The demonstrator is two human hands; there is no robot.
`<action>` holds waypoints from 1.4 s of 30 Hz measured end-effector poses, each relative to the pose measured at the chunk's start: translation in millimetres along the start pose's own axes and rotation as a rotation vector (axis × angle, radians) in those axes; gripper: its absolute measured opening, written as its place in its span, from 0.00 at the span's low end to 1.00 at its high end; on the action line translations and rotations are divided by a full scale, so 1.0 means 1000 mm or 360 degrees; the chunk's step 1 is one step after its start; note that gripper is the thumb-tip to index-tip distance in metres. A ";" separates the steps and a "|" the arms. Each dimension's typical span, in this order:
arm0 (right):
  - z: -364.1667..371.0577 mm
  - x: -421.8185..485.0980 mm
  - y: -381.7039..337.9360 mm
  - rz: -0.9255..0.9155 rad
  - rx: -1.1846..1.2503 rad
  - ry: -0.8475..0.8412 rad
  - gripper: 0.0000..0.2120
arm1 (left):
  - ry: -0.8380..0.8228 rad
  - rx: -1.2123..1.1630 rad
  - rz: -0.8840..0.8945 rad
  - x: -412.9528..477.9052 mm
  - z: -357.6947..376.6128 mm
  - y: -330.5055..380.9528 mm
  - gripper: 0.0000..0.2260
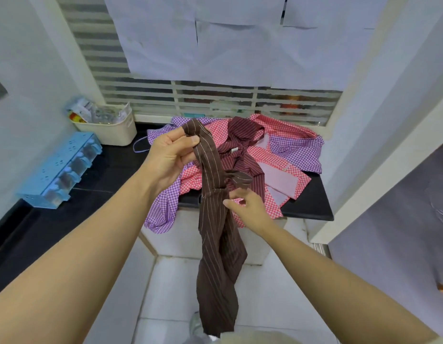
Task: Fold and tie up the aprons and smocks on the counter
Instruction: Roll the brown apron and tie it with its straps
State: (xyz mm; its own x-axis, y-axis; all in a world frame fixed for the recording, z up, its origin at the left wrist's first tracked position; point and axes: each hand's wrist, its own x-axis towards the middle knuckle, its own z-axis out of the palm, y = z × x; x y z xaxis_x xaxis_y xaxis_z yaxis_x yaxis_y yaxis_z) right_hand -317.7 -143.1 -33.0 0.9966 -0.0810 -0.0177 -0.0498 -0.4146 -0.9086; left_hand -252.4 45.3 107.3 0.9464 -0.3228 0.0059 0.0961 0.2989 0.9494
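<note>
Apron (pixel 215 244), brown striped, hangs in the air near me. My left hand (pixel 170 157) pinches its top strap high so the length drops straight for folding. Right hand (pixel 247 209) is by the tie knot (pixel 237 180), fingers half-curled; can't tell if it grips. Checked smocks (pixel 290 150) wait piled on the desk (pixel 309 207), far side.

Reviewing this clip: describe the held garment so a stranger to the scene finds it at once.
Find the black counter under the slatted window, heaped with checked smocks. In front of it, the left hand holds up an apron hanging toward the floor, the right hand beside its knotted tie. It alone is dark brown with thin pale stripes; the striped garment on the heap is maroon.
</note>
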 end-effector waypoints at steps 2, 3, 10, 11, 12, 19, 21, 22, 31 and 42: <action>0.006 0.015 -0.001 -0.0086 -0.0012 0.0199 0.04 | 0.0044 -0.0095 -0.0010 0.016 -0.014 0.007 0.10; 0.008 0.022 -0.002 -0.0118 -0.0061 0.0278 0.05 | 0.0070 -0.0126 -0.0011 0.024 -0.020 0.009 0.10; 0.015 0.044 -0.001 -0.0034 -0.0277 0.0420 0.07 | 0.0306 -0.0060 -0.0032 0.064 -0.059 0.001 0.11; 0.015 0.042 -0.002 0.0039 -0.0269 0.0267 0.10 | 0.0348 0.0004 -0.0058 0.067 -0.067 -0.004 0.13; 0.016 0.039 -0.002 0.0107 -0.0263 0.0108 0.12 | 0.0380 0.0067 -0.0094 0.070 -0.074 -0.011 0.15; 0.011 0.019 0.004 0.0273 -0.0145 -0.0313 0.15 | 0.0394 0.0198 -0.0169 0.070 -0.092 -0.032 0.17; 0.001 0.010 0.014 0.0408 -0.0391 -0.0614 0.20 | 0.0373 0.0199 -0.0162 0.066 -0.089 -0.035 0.16; -0.004 0.001 0.017 0.0485 -0.0480 -0.0702 0.20 | 0.0353 0.0205 -0.0174 0.060 -0.085 -0.038 0.16; -0.057 -0.042 0.007 0.0957 0.1044 -0.0236 0.15 | 0.0290 0.0280 -0.0501 0.028 -0.066 -0.049 0.11; -0.074 -0.058 -0.016 0.1021 0.1259 0.0043 0.17 | -0.0747 0.0509 -0.0802 -0.069 0.004 -0.118 0.14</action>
State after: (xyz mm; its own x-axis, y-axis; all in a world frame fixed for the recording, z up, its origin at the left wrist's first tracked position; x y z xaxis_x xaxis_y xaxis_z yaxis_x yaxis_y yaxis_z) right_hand -379.7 -198.3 13.6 0.7950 -0.1017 -0.5980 -0.5063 0.4317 -0.7465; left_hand -330.2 28.7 -3.4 0.5742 -0.7212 -0.3876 0.3202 -0.2379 0.9170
